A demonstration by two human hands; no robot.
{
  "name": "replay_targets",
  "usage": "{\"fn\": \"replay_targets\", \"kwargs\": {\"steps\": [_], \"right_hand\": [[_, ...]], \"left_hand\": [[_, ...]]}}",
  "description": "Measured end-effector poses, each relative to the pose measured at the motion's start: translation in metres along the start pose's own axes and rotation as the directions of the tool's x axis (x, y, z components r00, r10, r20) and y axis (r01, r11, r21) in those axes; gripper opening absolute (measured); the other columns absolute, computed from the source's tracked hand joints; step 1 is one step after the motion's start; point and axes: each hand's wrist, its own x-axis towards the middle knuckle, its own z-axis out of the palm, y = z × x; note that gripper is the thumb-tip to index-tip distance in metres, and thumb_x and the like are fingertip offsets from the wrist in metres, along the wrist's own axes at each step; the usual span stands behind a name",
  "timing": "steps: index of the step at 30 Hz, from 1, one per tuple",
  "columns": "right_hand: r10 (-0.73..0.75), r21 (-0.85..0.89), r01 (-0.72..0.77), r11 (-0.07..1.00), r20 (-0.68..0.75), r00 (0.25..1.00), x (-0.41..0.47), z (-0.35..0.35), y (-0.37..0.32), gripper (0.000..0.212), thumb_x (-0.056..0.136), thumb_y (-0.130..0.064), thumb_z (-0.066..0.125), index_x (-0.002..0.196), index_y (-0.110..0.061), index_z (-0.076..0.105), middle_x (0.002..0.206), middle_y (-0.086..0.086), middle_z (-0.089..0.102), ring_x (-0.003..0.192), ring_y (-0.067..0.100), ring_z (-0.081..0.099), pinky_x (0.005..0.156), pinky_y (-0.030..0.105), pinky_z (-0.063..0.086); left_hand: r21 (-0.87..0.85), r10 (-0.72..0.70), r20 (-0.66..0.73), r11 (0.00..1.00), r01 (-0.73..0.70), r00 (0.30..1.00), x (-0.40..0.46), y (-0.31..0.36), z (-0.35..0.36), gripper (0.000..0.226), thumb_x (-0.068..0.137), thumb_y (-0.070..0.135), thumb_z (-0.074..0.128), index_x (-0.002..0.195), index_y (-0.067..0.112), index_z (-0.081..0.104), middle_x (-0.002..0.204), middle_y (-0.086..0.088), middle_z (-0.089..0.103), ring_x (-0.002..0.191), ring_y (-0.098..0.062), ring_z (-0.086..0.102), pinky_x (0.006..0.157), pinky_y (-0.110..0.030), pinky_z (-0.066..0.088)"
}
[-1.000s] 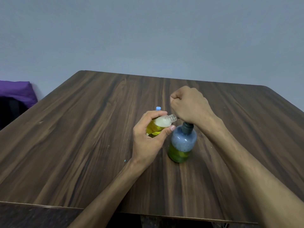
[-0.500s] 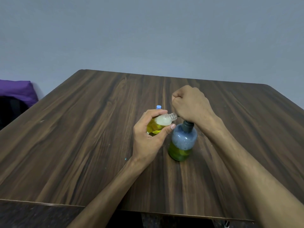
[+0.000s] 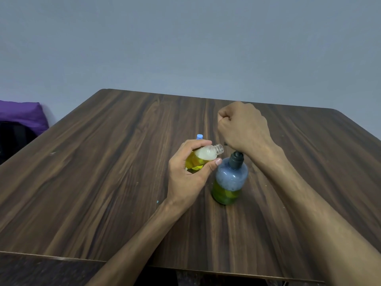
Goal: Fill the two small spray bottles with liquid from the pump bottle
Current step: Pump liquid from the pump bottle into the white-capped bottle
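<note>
Spray bottle (image 3: 203, 158) tilted, open neck toward pump bottle (image 3: 229, 180).

No text, brand or number can be read anywhere. The small spray bottle (image 3: 203, 158) carries a yellow label with dark marks near its lower edge, but they are too small and blurred to make out.

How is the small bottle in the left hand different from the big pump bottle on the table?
The small bottle is tilted, held off the table; the pump bottle stands upright on it. The small bottle's neck is open; the pump bottle's carries a dark pump collar. The small bottle is much smaller. Both are see-through and hold yellowish-green liquid.
</note>
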Motion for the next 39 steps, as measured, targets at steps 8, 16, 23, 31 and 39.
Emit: {"fn": "replay_targets", "kwargs": {"steps": [8, 16, 23, 31, 39], "right_hand": [[-0.009, 0.02, 0.009, 1.0, 0.007, 1.0, -0.0012, 0.0019, -0.0002, 0.02, 0.077, -0.007, 0.041, 0.059, -0.006, 0.05, 0.054, 0.009, 0.052, 0.055, 0.025, 0.044, 0.053, 0.032, 0.039], [0.015, 0.001, -0.015, 1.0, 0.025, 1.0, -0.001, 0.0049, 0.0019, 0.019, 0.077, -0.008, 0.041, 0.06, -0.007, 0.049, 0.054, 0.004, 0.049, 0.057, 0.029, 0.049, 0.054, 0.034, 0.041], [0.053, -0.011, -0.052, 0.999, 0.102, 0.993, -0.0013, 0.0075, 0.003, 0.023, 0.08, -0.008, 0.043, 0.058, -0.01, 0.05, 0.055, 0.002, 0.051, 0.057, 0.023, 0.046, 0.054, 0.032, 0.042], [0.03, -0.03, -0.028, 0.999, 0.055, 0.998, -0.0014, 0.0053, 0.001, 0.023, 0.078, -0.007, 0.042, 0.056, -0.01, 0.047, 0.051, -0.001, 0.047, 0.055, 0.022, 0.045, 0.054, 0.032, 0.032], [0.036, -0.014, -0.035, 0.999, 0.051, 0.998, -0.0012, 0.0051, 0.0024, 0.02, 0.077, -0.009, 0.041, 0.059, -0.008, 0.05, 0.055, 0.003, 0.053, 0.057, 0.024, 0.049, 0.056, 0.034, 0.042]], "left_hand": [[-0.005, -0.008, -0.004, 1.0, 0.008, 1.0, 0.0001, -0.0005, -0.001, 0.037, 0.084, 0.005, 0.091, 0.117, 0.009, 0.073, 0.115, -0.006, 0.075, 0.106, -0.022, 0.073, 0.091, -0.024, 0.056], [-0.007, 0.0, -0.002, 1.0, 0.0, 1.0, 0.0008, 0.0, -0.0006, 0.038, 0.084, 0.005, 0.09, 0.117, 0.012, 0.072, 0.116, -0.006, 0.075, 0.106, -0.019, 0.073, 0.092, -0.023, 0.056], [0.007, 0.004, -0.006, 1.0, -0.004, 1.0, 0.0009, -0.0007, -0.0015, 0.038, 0.084, 0.003, 0.091, 0.116, 0.009, 0.072, 0.114, -0.007, 0.075, 0.104, -0.019, 0.072, 0.091, -0.023, 0.056], [0.005, 0.003, -0.006, 1.0, -0.003, 1.0, 0.001, -0.0019, -0.0011, 0.037, 0.085, 0.005, 0.09, 0.117, 0.007, 0.073, 0.115, -0.007, 0.075, 0.106, -0.021, 0.073, 0.091, -0.024, 0.057], [-0.005, 0.011, -0.008, 1.0, -0.011, 1.0, 0.002, -0.0009, -0.0003, 0.037, 0.084, 0.004, 0.09, 0.117, 0.009, 0.072, 0.116, -0.005, 0.075, 0.106, -0.016, 0.072, 0.092, -0.021, 0.055]]}}
